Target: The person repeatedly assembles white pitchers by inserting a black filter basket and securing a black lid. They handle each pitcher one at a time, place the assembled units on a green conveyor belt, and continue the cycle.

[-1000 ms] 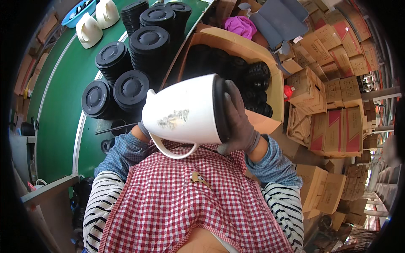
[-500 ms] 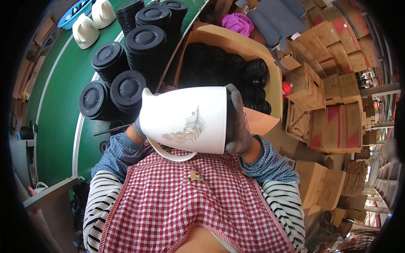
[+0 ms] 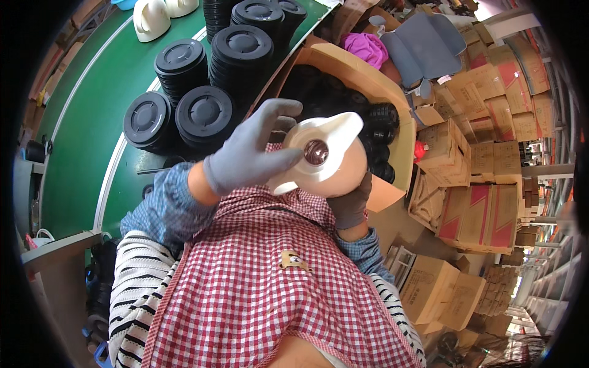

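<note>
A white jug [image 3: 343, 165], a vacuum-flask type with a pouring spout, is tilted so its round mouth faces up toward me. The inside of the mouth looks dark and shiny. My right hand [image 3: 353, 205], in a grey glove, grips the jug low on its body, with most of the fingers hidden behind it. Beside the mouth, my left hand [image 3: 251, 150], also gloved in grey, has its fingers spread and curved. Its thumb overlaps the jug's rim; whether it touches cannot be told. Part of the white handle [image 3: 283, 186] shows below the left hand.
On the green table [image 3: 86, 132] to the left stand several stacks of black round lids [image 3: 204, 115] and cream jug-shaped parts [image 3: 151, 21]. An open carton [image 3: 392, 92] of black parts lies ahead. Cardboard boxes [image 3: 478, 214] pile up at right, near a grey chair [image 3: 423, 46].
The jug has turned from lying sideways, feather pattern showing, to mouth up toward me with its spout to the right. My left hand has come from behind it to beside the mouth.
</note>
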### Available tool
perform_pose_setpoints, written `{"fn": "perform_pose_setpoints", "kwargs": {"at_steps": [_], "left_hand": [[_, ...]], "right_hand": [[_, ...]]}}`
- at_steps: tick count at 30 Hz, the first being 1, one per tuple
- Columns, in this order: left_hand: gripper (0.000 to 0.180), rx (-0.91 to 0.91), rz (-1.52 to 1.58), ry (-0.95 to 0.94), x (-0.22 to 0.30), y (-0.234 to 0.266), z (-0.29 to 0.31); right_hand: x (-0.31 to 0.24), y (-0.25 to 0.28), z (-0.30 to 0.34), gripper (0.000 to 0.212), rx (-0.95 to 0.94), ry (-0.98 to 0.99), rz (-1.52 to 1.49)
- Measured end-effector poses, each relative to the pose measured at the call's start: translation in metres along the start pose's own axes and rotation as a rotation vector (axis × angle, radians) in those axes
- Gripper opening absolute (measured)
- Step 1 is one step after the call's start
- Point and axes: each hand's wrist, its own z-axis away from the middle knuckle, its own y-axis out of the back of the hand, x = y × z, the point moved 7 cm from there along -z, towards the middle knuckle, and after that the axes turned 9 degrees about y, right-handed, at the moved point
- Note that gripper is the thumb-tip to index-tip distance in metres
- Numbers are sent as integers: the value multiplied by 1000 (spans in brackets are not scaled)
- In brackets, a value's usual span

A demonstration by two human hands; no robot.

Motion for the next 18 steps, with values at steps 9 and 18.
{"fn": "perform_pose_setpoints", "kwargs": {"at_steps": [9,18], "left_hand": [[76,77,-734,-460,19,-46,29],[50,44,-683,-414,13,-53,23]], "right_hand": [[-12,-31,2,92,-6,100,315],[-2,-12,19,73,3,107,309]]}}
